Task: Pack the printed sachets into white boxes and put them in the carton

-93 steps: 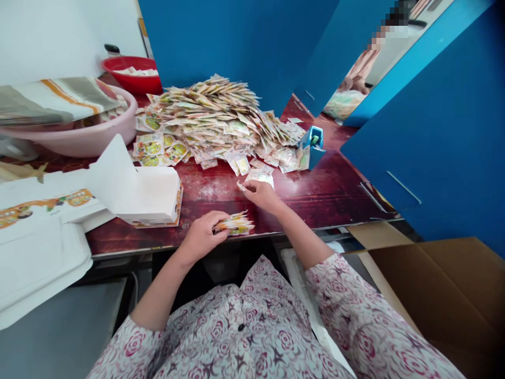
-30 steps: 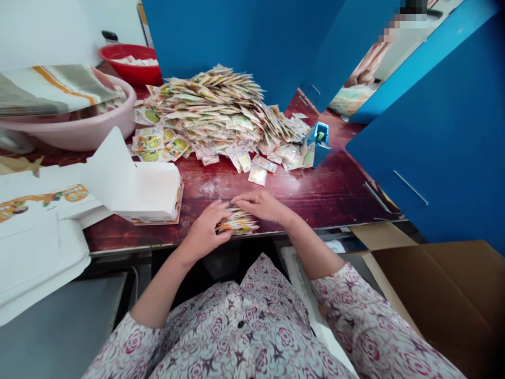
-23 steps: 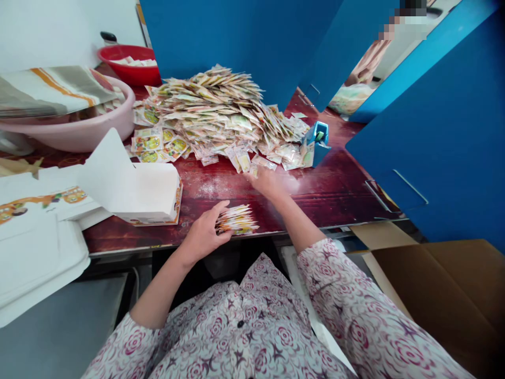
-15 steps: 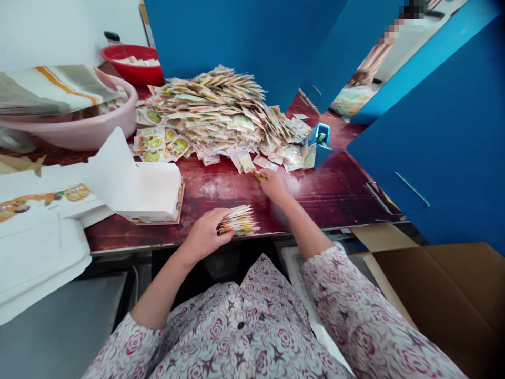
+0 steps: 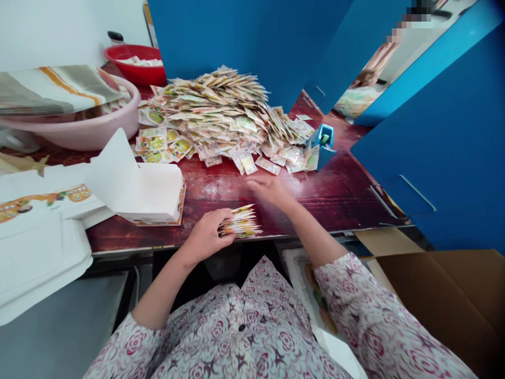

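Note:
My left hand (image 5: 210, 231) is closed round the left end of a stack of small flat packets (image 5: 241, 221), resting at the front edge of the dark red table. My right hand (image 5: 270, 190) hovers above the tabletop, up and to the right of that stack, its fingers stretched to the left and nothing visible in them. Just beyond it lie loose packets (image 5: 248, 164) at the foot of a large heap of packets (image 5: 221, 116). To the left of my left hand stands a white carton (image 5: 158, 192) with its lid up.
A blue tape dispenser (image 5: 325, 139) stands right of the heap. Flattened cartons (image 5: 39, 252), a pink basin (image 5: 98, 129) and a red basin (image 5: 145, 73) are on the left. A blue partition (image 5: 442, 142) and an open cardboard box (image 5: 442, 295) flank the right; another person is partly visible behind.
The packet my right hand held near the heap is no longer in its fingers, which are now stretched out. That hand has come slightly closer. My left hand keeps its hold on the stack.

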Demonstrator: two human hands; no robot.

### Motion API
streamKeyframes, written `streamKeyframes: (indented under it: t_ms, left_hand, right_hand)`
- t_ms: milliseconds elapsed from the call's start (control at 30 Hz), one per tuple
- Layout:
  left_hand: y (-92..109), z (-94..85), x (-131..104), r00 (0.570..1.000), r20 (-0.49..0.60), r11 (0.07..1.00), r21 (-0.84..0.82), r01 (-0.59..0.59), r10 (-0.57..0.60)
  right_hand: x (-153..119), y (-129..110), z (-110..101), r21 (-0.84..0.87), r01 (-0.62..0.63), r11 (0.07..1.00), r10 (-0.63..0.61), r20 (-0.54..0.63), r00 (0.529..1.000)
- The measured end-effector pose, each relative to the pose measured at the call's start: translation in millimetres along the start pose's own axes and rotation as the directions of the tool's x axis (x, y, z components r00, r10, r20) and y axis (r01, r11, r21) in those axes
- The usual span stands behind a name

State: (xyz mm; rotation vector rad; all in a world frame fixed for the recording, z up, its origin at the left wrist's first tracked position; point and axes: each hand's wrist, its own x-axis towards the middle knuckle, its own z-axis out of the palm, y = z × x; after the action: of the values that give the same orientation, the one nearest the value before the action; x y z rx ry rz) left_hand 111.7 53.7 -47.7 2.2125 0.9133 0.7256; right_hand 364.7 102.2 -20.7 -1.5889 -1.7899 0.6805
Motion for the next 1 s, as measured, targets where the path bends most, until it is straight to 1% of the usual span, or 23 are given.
streamKeyframes:
  t_ms: [33, 67, 100, 167, 200, 267, 333, 367, 433, 467, 500, 533, 567, 633, 700, 733, 767, 800, 833, 900, 933, 967, 1000]
  left_hand:
    - [1, -0.4, 0, 1.0, -0.003, 1.0, 0.006, 0.02, -0.02]
    - [3, -0.8, -1, 0.999, -0.009, 0.999, 0.012, 0.039, -0.039]
    - [4, -1.0, -1, 0.998, -0.016, 0.998, 0.014, 0.059, -0.058]
    - [6, -1.3, -2, 0.995, -0.022, 0.995, 0.006, 0.096, -0.096]
    - [7, -1.4, -2, 0.994, -0.022, 0.994, 0.001, 0.109, -0.108]
    - [6, -1.4, -1, 0.994, -0.022, 0.994, 0.005, 0.108, -0.108]
    - [4, -1.5, 0, 0.997, -0.013, 0.997, 0.017, 0.07, -0.07]
    - [3, -1.5, 0, 0.999, -0.011, 0.999, 0.02, 0.045, -0.044]
    - [2, -1.2, 0, 1.0, 0.001, 1.0, 0.004, 0.001, -0.001]
    - [2, -0.8, 0, 1.0, 0.004, 1.0, -0.005, -0.009, 0.009]
    - [2, -0.2, -1, 1.0, -0.006, 1.0, -0.009, -0.008, 0.008]
    - [2, 0.7, -2, 1.0, -0.026, 1.0, -0.005, -0.002, 0.002]
    - [2, 1.6, -2, 0.998, -0.061, 1.0, 0.005, 0.006, -0.005]
    - [2, 3.2, -3, 0.986, -0.166, 0.999, 0.031, 0.016, -0.011]
    - [1, 3.8, -2, 0.973, -0.231, 0.999, 0.044, 0.016, -0.005]
    - [1, 3.3, -2, 0.976, -0.217, 0.999, 0.044, 0.015, -0.006]
    - [1, 2.5, 0, 0.985, -0.174, 0.999, 0.04, 0.019, -0.012]
    - [1, 1.4, 1, 0.993, -0.116, 0.999, 0.034, 0.027, -0.023]
    - [1, 0.0, 2, 0.998, -0.06, 0.999, 0.029, 0.035, -0.033]
    - [2, -2.4, 4, 0.999, -0.006, 0.999, 0.023, 0.047, -0.047]
    - [3, -3.3, 4, 0.999, -0.01, 0.998, 0.021, 0.052, -0.052]
    - [4, -3.8, 4, 0.998, -0.023, 0.998, 0.02, 0.059, -0.058]
    - [4, -4.1, 4, 0.997, -0.033, 0.998, 0.016, 0.067, -0.067]
  right_hand:
    - [12, 11, -4, -0.15, -0.03, 0.988, 0.014, -0.104, 0.994]
    - [23, 21, -9, -0.296, -0.08, 0.952, 0.034, -0.156, 0.987]
    - [33, 31, -13, -0.414, -0.147, 0.898, 0.076, -0.183, 0.98]
    - [44, 46, -21, -0.564, -0.239, 0.791, 0.151, -0.199, 0.968]
    - [46, 50, -24, -0.596, -0.264, 0.758, 0.176, -0.203, 0.963]
    - [44, 53, -26, -0.585, -0.296, 0.755, 0.2, -0.224, 0.954]
    - [33, 47, -23, -0.476, -0.292, 0.829, 0.191, -0.249, 0.949]
    - [26, 40, -20, -0.391, -0.253, 0.885, 0.172, -0.23, 0.958]
    - [10, 21, -10, -0.194, -0.108, 0.975, 0.09, -0.1, 0.991]
    - [1, 9, -5, -0.096, -0.032, 0.995, 0.034, 0.016, 0.999]
    - [-7, -3, -1, -0.017, 0.019, 1.0, -0.016, 0.147, 0.989]
    - [-14, -14, 3, 0.034, 0.054, 0.998, -0.061, 0.268, 0.961]
    - [-20, -24, 5, 0.052, 0.084, 0.995, -0.097, 0.356, 0.929]
    - [-27, -38, 6, 0.021, 0.136, 0.991, -0.131, 0.441, 0.888]
    - [-26, -45, 3, -0.031, 0.162, 0.986, -0.129, 0.468, 0.874]
    - [-22, -45, 2, -0.039, 0.152, 0.988, -0.113, 0.493, 0.863]
    - [-16, -44, 1, -0.043, 0.131, 0.99, -0.091, 0.511, 0.855]
    - [-7, -41, 0, -0.052, 0.104, 0.993, -0.065, 0.495, 0.866]
    - [2, -37, 1, -0.072, 0.077, 0.994, -0.039, 0.428, 0.903]
    - [25, -27, 5, -0.159, 0.04, 0.987, -0.013, 0.167, 0.986]
    - [36, -20, 8, -0.22, 0.019, 0.975, -0.013, 0.029, 1.0]
    - [46, -13, 11, -0.28, -0.004, 0.96, -0.011, -0.054, 0.998]
    - [55, -6, 14, -0.333, -0.027, 0.943, 0.0, -0.081, 0.997]
